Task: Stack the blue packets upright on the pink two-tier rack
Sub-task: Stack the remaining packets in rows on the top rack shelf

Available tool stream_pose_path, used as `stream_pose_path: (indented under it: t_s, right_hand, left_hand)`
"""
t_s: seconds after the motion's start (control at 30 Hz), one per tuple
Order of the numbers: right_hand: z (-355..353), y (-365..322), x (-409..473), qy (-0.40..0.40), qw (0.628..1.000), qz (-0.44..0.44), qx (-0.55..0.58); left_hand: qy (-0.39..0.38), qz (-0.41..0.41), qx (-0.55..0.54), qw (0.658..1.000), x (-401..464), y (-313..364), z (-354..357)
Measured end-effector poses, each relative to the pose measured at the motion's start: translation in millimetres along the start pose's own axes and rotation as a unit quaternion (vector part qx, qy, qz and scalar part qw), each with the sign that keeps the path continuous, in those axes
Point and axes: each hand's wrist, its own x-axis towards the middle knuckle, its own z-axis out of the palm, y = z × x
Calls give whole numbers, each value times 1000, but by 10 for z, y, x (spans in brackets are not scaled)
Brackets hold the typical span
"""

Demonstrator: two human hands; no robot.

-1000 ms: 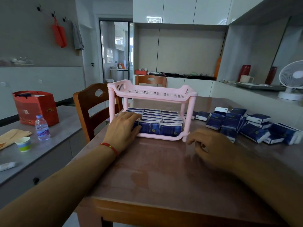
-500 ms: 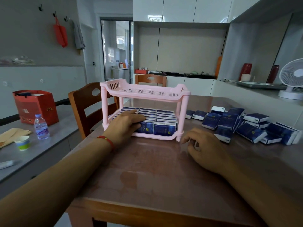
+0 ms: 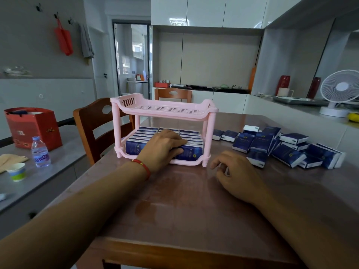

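Dim, soft daylight; glare on cabinets (image 3: 178, 21), wide-angle edge distortion.

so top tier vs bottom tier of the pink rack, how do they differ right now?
The top tier holds nothing; the bottom tier is packed with upright blue packets in rows. The left hand rests on the bottom tier's packets, while nothing touches the top tier. The top tier's slotted floor shows; the bottom tier's is covered. Both are the same pink plastic with raised ends.

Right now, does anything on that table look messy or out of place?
Yes: the loose blue packets right of the pink rack lie tumbled in a heap, some flat, some tilted. The packets in the lower tier stand in neat rows; the top tier holds nothing.
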Motion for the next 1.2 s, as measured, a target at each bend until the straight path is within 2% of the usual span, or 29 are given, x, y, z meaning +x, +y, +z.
stream_pose_path:
  t_s: [0.27,0.4,0.47,0.57,0.63,0.73,0.8,0.93,1.0,1.03,1.07,1.13,1.17,1.2]
  right_hand:
    - [5,68,15,24,999,22,-13]
    - [-112,256,7,109,985,129,-36]
    - [-229,419,14,125,972,182,-79]
    - [-416,658,86,20,940,241,-240]
    - [-457,752,102,-38,931,245,-267]
    - [-383,812,-19,-54,952,213,-214]
    - [-382,829,-106,-42,974,168,-148]
    - [-576,909,-186,-14,993,90,-76]
    - [-682,946,-207,56,993,91,-43]
    - [-713,936,-217,81,992,91,-18]
    - [-726,914,-225,87,992,89,14]
    - [-708,864,-226,64,992,80,78]
    - [-684,838,-225,50,990,81,100]
    - [-657,832,-220,51,988,86,116]
  left_hand:
    - [21,-31,-2,999,-116,68,10]
    - [42,15,10,999,-149,258,-152]
    - [43,51,19,998,-156,430,-262]
    - [6,96,7,995,-155,726,-363]
    - [-26,103,-17,994,-83,903,-308]
    - [-51,39,-106,992,100,1200,-52]
    - [-71,-39,-195,978,227,1438,168]
    - [-108,-147,-269,946,488,1810,468]
    - [-96,-234,-319,913,656,1822,497]
    - [-86,-279,-374,880,727,1800,508]
    - [-79,-325,-452,827,770,1784,514]
    - [-67,-395,-598,694,804,1767,528]
    - [-61,-415,-639,645,796,1744,542]
    - [-61,-424,-657,620,776,1729,543]
